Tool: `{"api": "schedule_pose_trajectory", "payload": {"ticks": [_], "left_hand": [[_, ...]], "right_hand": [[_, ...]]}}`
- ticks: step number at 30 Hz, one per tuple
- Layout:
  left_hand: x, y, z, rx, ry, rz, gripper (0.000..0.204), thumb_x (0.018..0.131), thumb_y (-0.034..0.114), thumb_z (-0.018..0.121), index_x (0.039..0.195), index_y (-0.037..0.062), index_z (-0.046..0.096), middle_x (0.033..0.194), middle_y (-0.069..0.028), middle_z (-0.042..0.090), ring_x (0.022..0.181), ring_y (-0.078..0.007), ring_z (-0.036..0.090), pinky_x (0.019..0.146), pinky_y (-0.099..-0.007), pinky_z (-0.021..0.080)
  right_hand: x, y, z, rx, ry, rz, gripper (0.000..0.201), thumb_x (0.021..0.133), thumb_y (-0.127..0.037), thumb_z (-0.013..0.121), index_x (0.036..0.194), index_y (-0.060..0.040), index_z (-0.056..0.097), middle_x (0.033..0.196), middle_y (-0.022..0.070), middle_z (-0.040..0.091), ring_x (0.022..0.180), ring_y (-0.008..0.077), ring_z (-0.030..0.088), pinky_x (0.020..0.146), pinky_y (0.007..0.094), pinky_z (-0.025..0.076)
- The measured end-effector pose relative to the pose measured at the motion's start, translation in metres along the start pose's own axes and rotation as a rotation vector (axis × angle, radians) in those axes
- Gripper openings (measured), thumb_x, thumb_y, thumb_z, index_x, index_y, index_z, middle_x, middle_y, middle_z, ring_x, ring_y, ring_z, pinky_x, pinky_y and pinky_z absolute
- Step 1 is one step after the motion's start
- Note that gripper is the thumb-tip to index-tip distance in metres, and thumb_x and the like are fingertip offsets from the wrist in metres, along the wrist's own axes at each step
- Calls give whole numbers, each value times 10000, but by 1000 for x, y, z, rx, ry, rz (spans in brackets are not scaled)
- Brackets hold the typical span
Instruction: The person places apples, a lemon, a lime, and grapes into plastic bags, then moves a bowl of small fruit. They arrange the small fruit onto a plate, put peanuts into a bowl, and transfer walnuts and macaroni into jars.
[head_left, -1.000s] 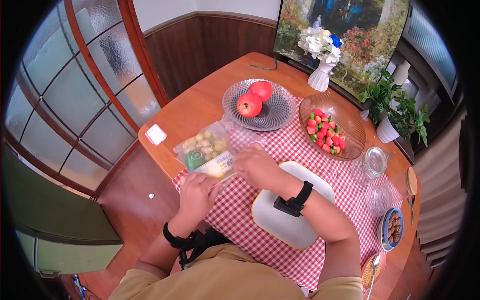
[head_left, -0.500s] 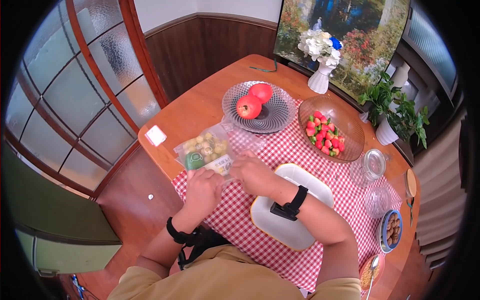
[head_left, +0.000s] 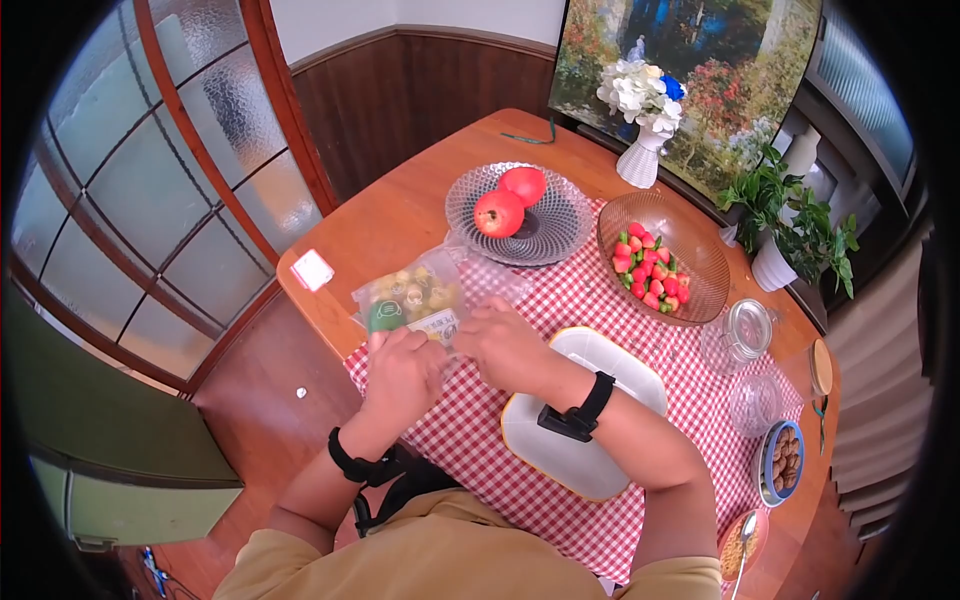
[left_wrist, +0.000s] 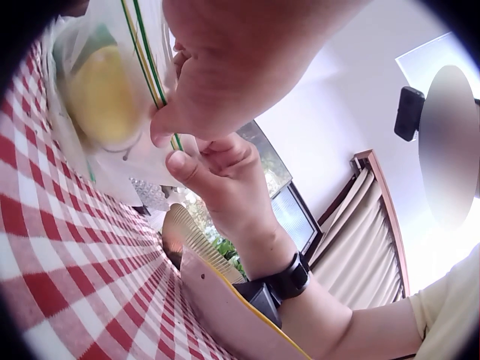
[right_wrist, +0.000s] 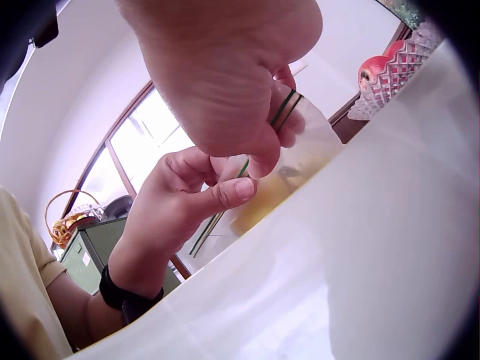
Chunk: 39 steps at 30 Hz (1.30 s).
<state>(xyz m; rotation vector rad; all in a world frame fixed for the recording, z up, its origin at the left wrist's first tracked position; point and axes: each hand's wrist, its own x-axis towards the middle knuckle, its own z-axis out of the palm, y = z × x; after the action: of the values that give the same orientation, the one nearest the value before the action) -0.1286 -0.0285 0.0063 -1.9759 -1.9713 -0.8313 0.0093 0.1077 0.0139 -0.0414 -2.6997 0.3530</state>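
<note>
A clear zip-top bag (head_left: 415,290) with printed labels lies at the table's left side, holding small round yellow-green fruits and something green. My left hand (head_left: 405,372) pinches the bag's near edge between thumb and fingers. Close beside it, my right hand (head_left: 508,348) grips the same edge farther right. In the left wrist view, the green-lined zip strip (left_wrist: 146,56) runs under both thumbs, and a yellow fruit (left_wrist: 105,97) shows through the plastic. The right wrist view has the zip strip (right_wrist: 285,109) between the right thumb and fingers.
A white tray (head_left: 570,455) sits right of the bag on the checked cloth (head_left: 470,450). Behind stand a glass bowl (head_left: 465,215) with two red fruits and an amber bowl (head_left: 705,250) of strawberries. Glass jars (head_left: 748,330), a dish of walnuts (head_left: 788,460) and a vase (head_left: 640,160) line the right.
My left hand has shifted slightly right and away from my body, along the bag's edge. Both hands are now closer together, and the bag's near edge has moved a little.
</note>
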Motion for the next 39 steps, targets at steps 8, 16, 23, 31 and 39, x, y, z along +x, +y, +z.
{"api": "schedule_pose_trajectory", "payload": {"ticks": [8,16,23,31,39], "left_hand": [[35,-25,-43,76,100,72,65,740,125,664,769,77,630,755,-81,580,756,-272,566,703,-385,394],[121,-96,-91,47,147,-170,132,803,124,682,854,21,618,809,-164,600,773,-358,610,665,-408,474],[157,-142,-87,80,-28,-271,156,778,137,719,807,10,634,751,-170,627,731,-336,624,647,-389,475],[207,-182,-72,209,154,-292,172,790,203,702,843,42,672,792,-169,663,782,-346,650,699,-424,508],[230,-196,-52,193,249,-356,195,794,228,702,893,61,683,847,-157,682,843,-334,658,752,-417,517]], "right_hand": [[-7,-3,-46,-59,302,86,315,726,-266,749,958,-80,644,886,79,621,916,275,574,863,396,404],[-59,-21,-111,-139,316,257,316,714,-240,779,936,-56,652,901,87,627,880,283,575,833,396,418],[-93,-29,-122,-116,397,387,222,720,-202,781,849,-61,666,838,80,648,827,271,589,834,375,420],[-106,-24,-120,-104,425,460,202,729,-194,780,837,-58,676,808,80,664,806,256,597,832,367,421],[-109,-24,-125,-94,422,487,187,744,-198,772,813,-51,679,779,84,662,780,259,603,809,364,431]]}}
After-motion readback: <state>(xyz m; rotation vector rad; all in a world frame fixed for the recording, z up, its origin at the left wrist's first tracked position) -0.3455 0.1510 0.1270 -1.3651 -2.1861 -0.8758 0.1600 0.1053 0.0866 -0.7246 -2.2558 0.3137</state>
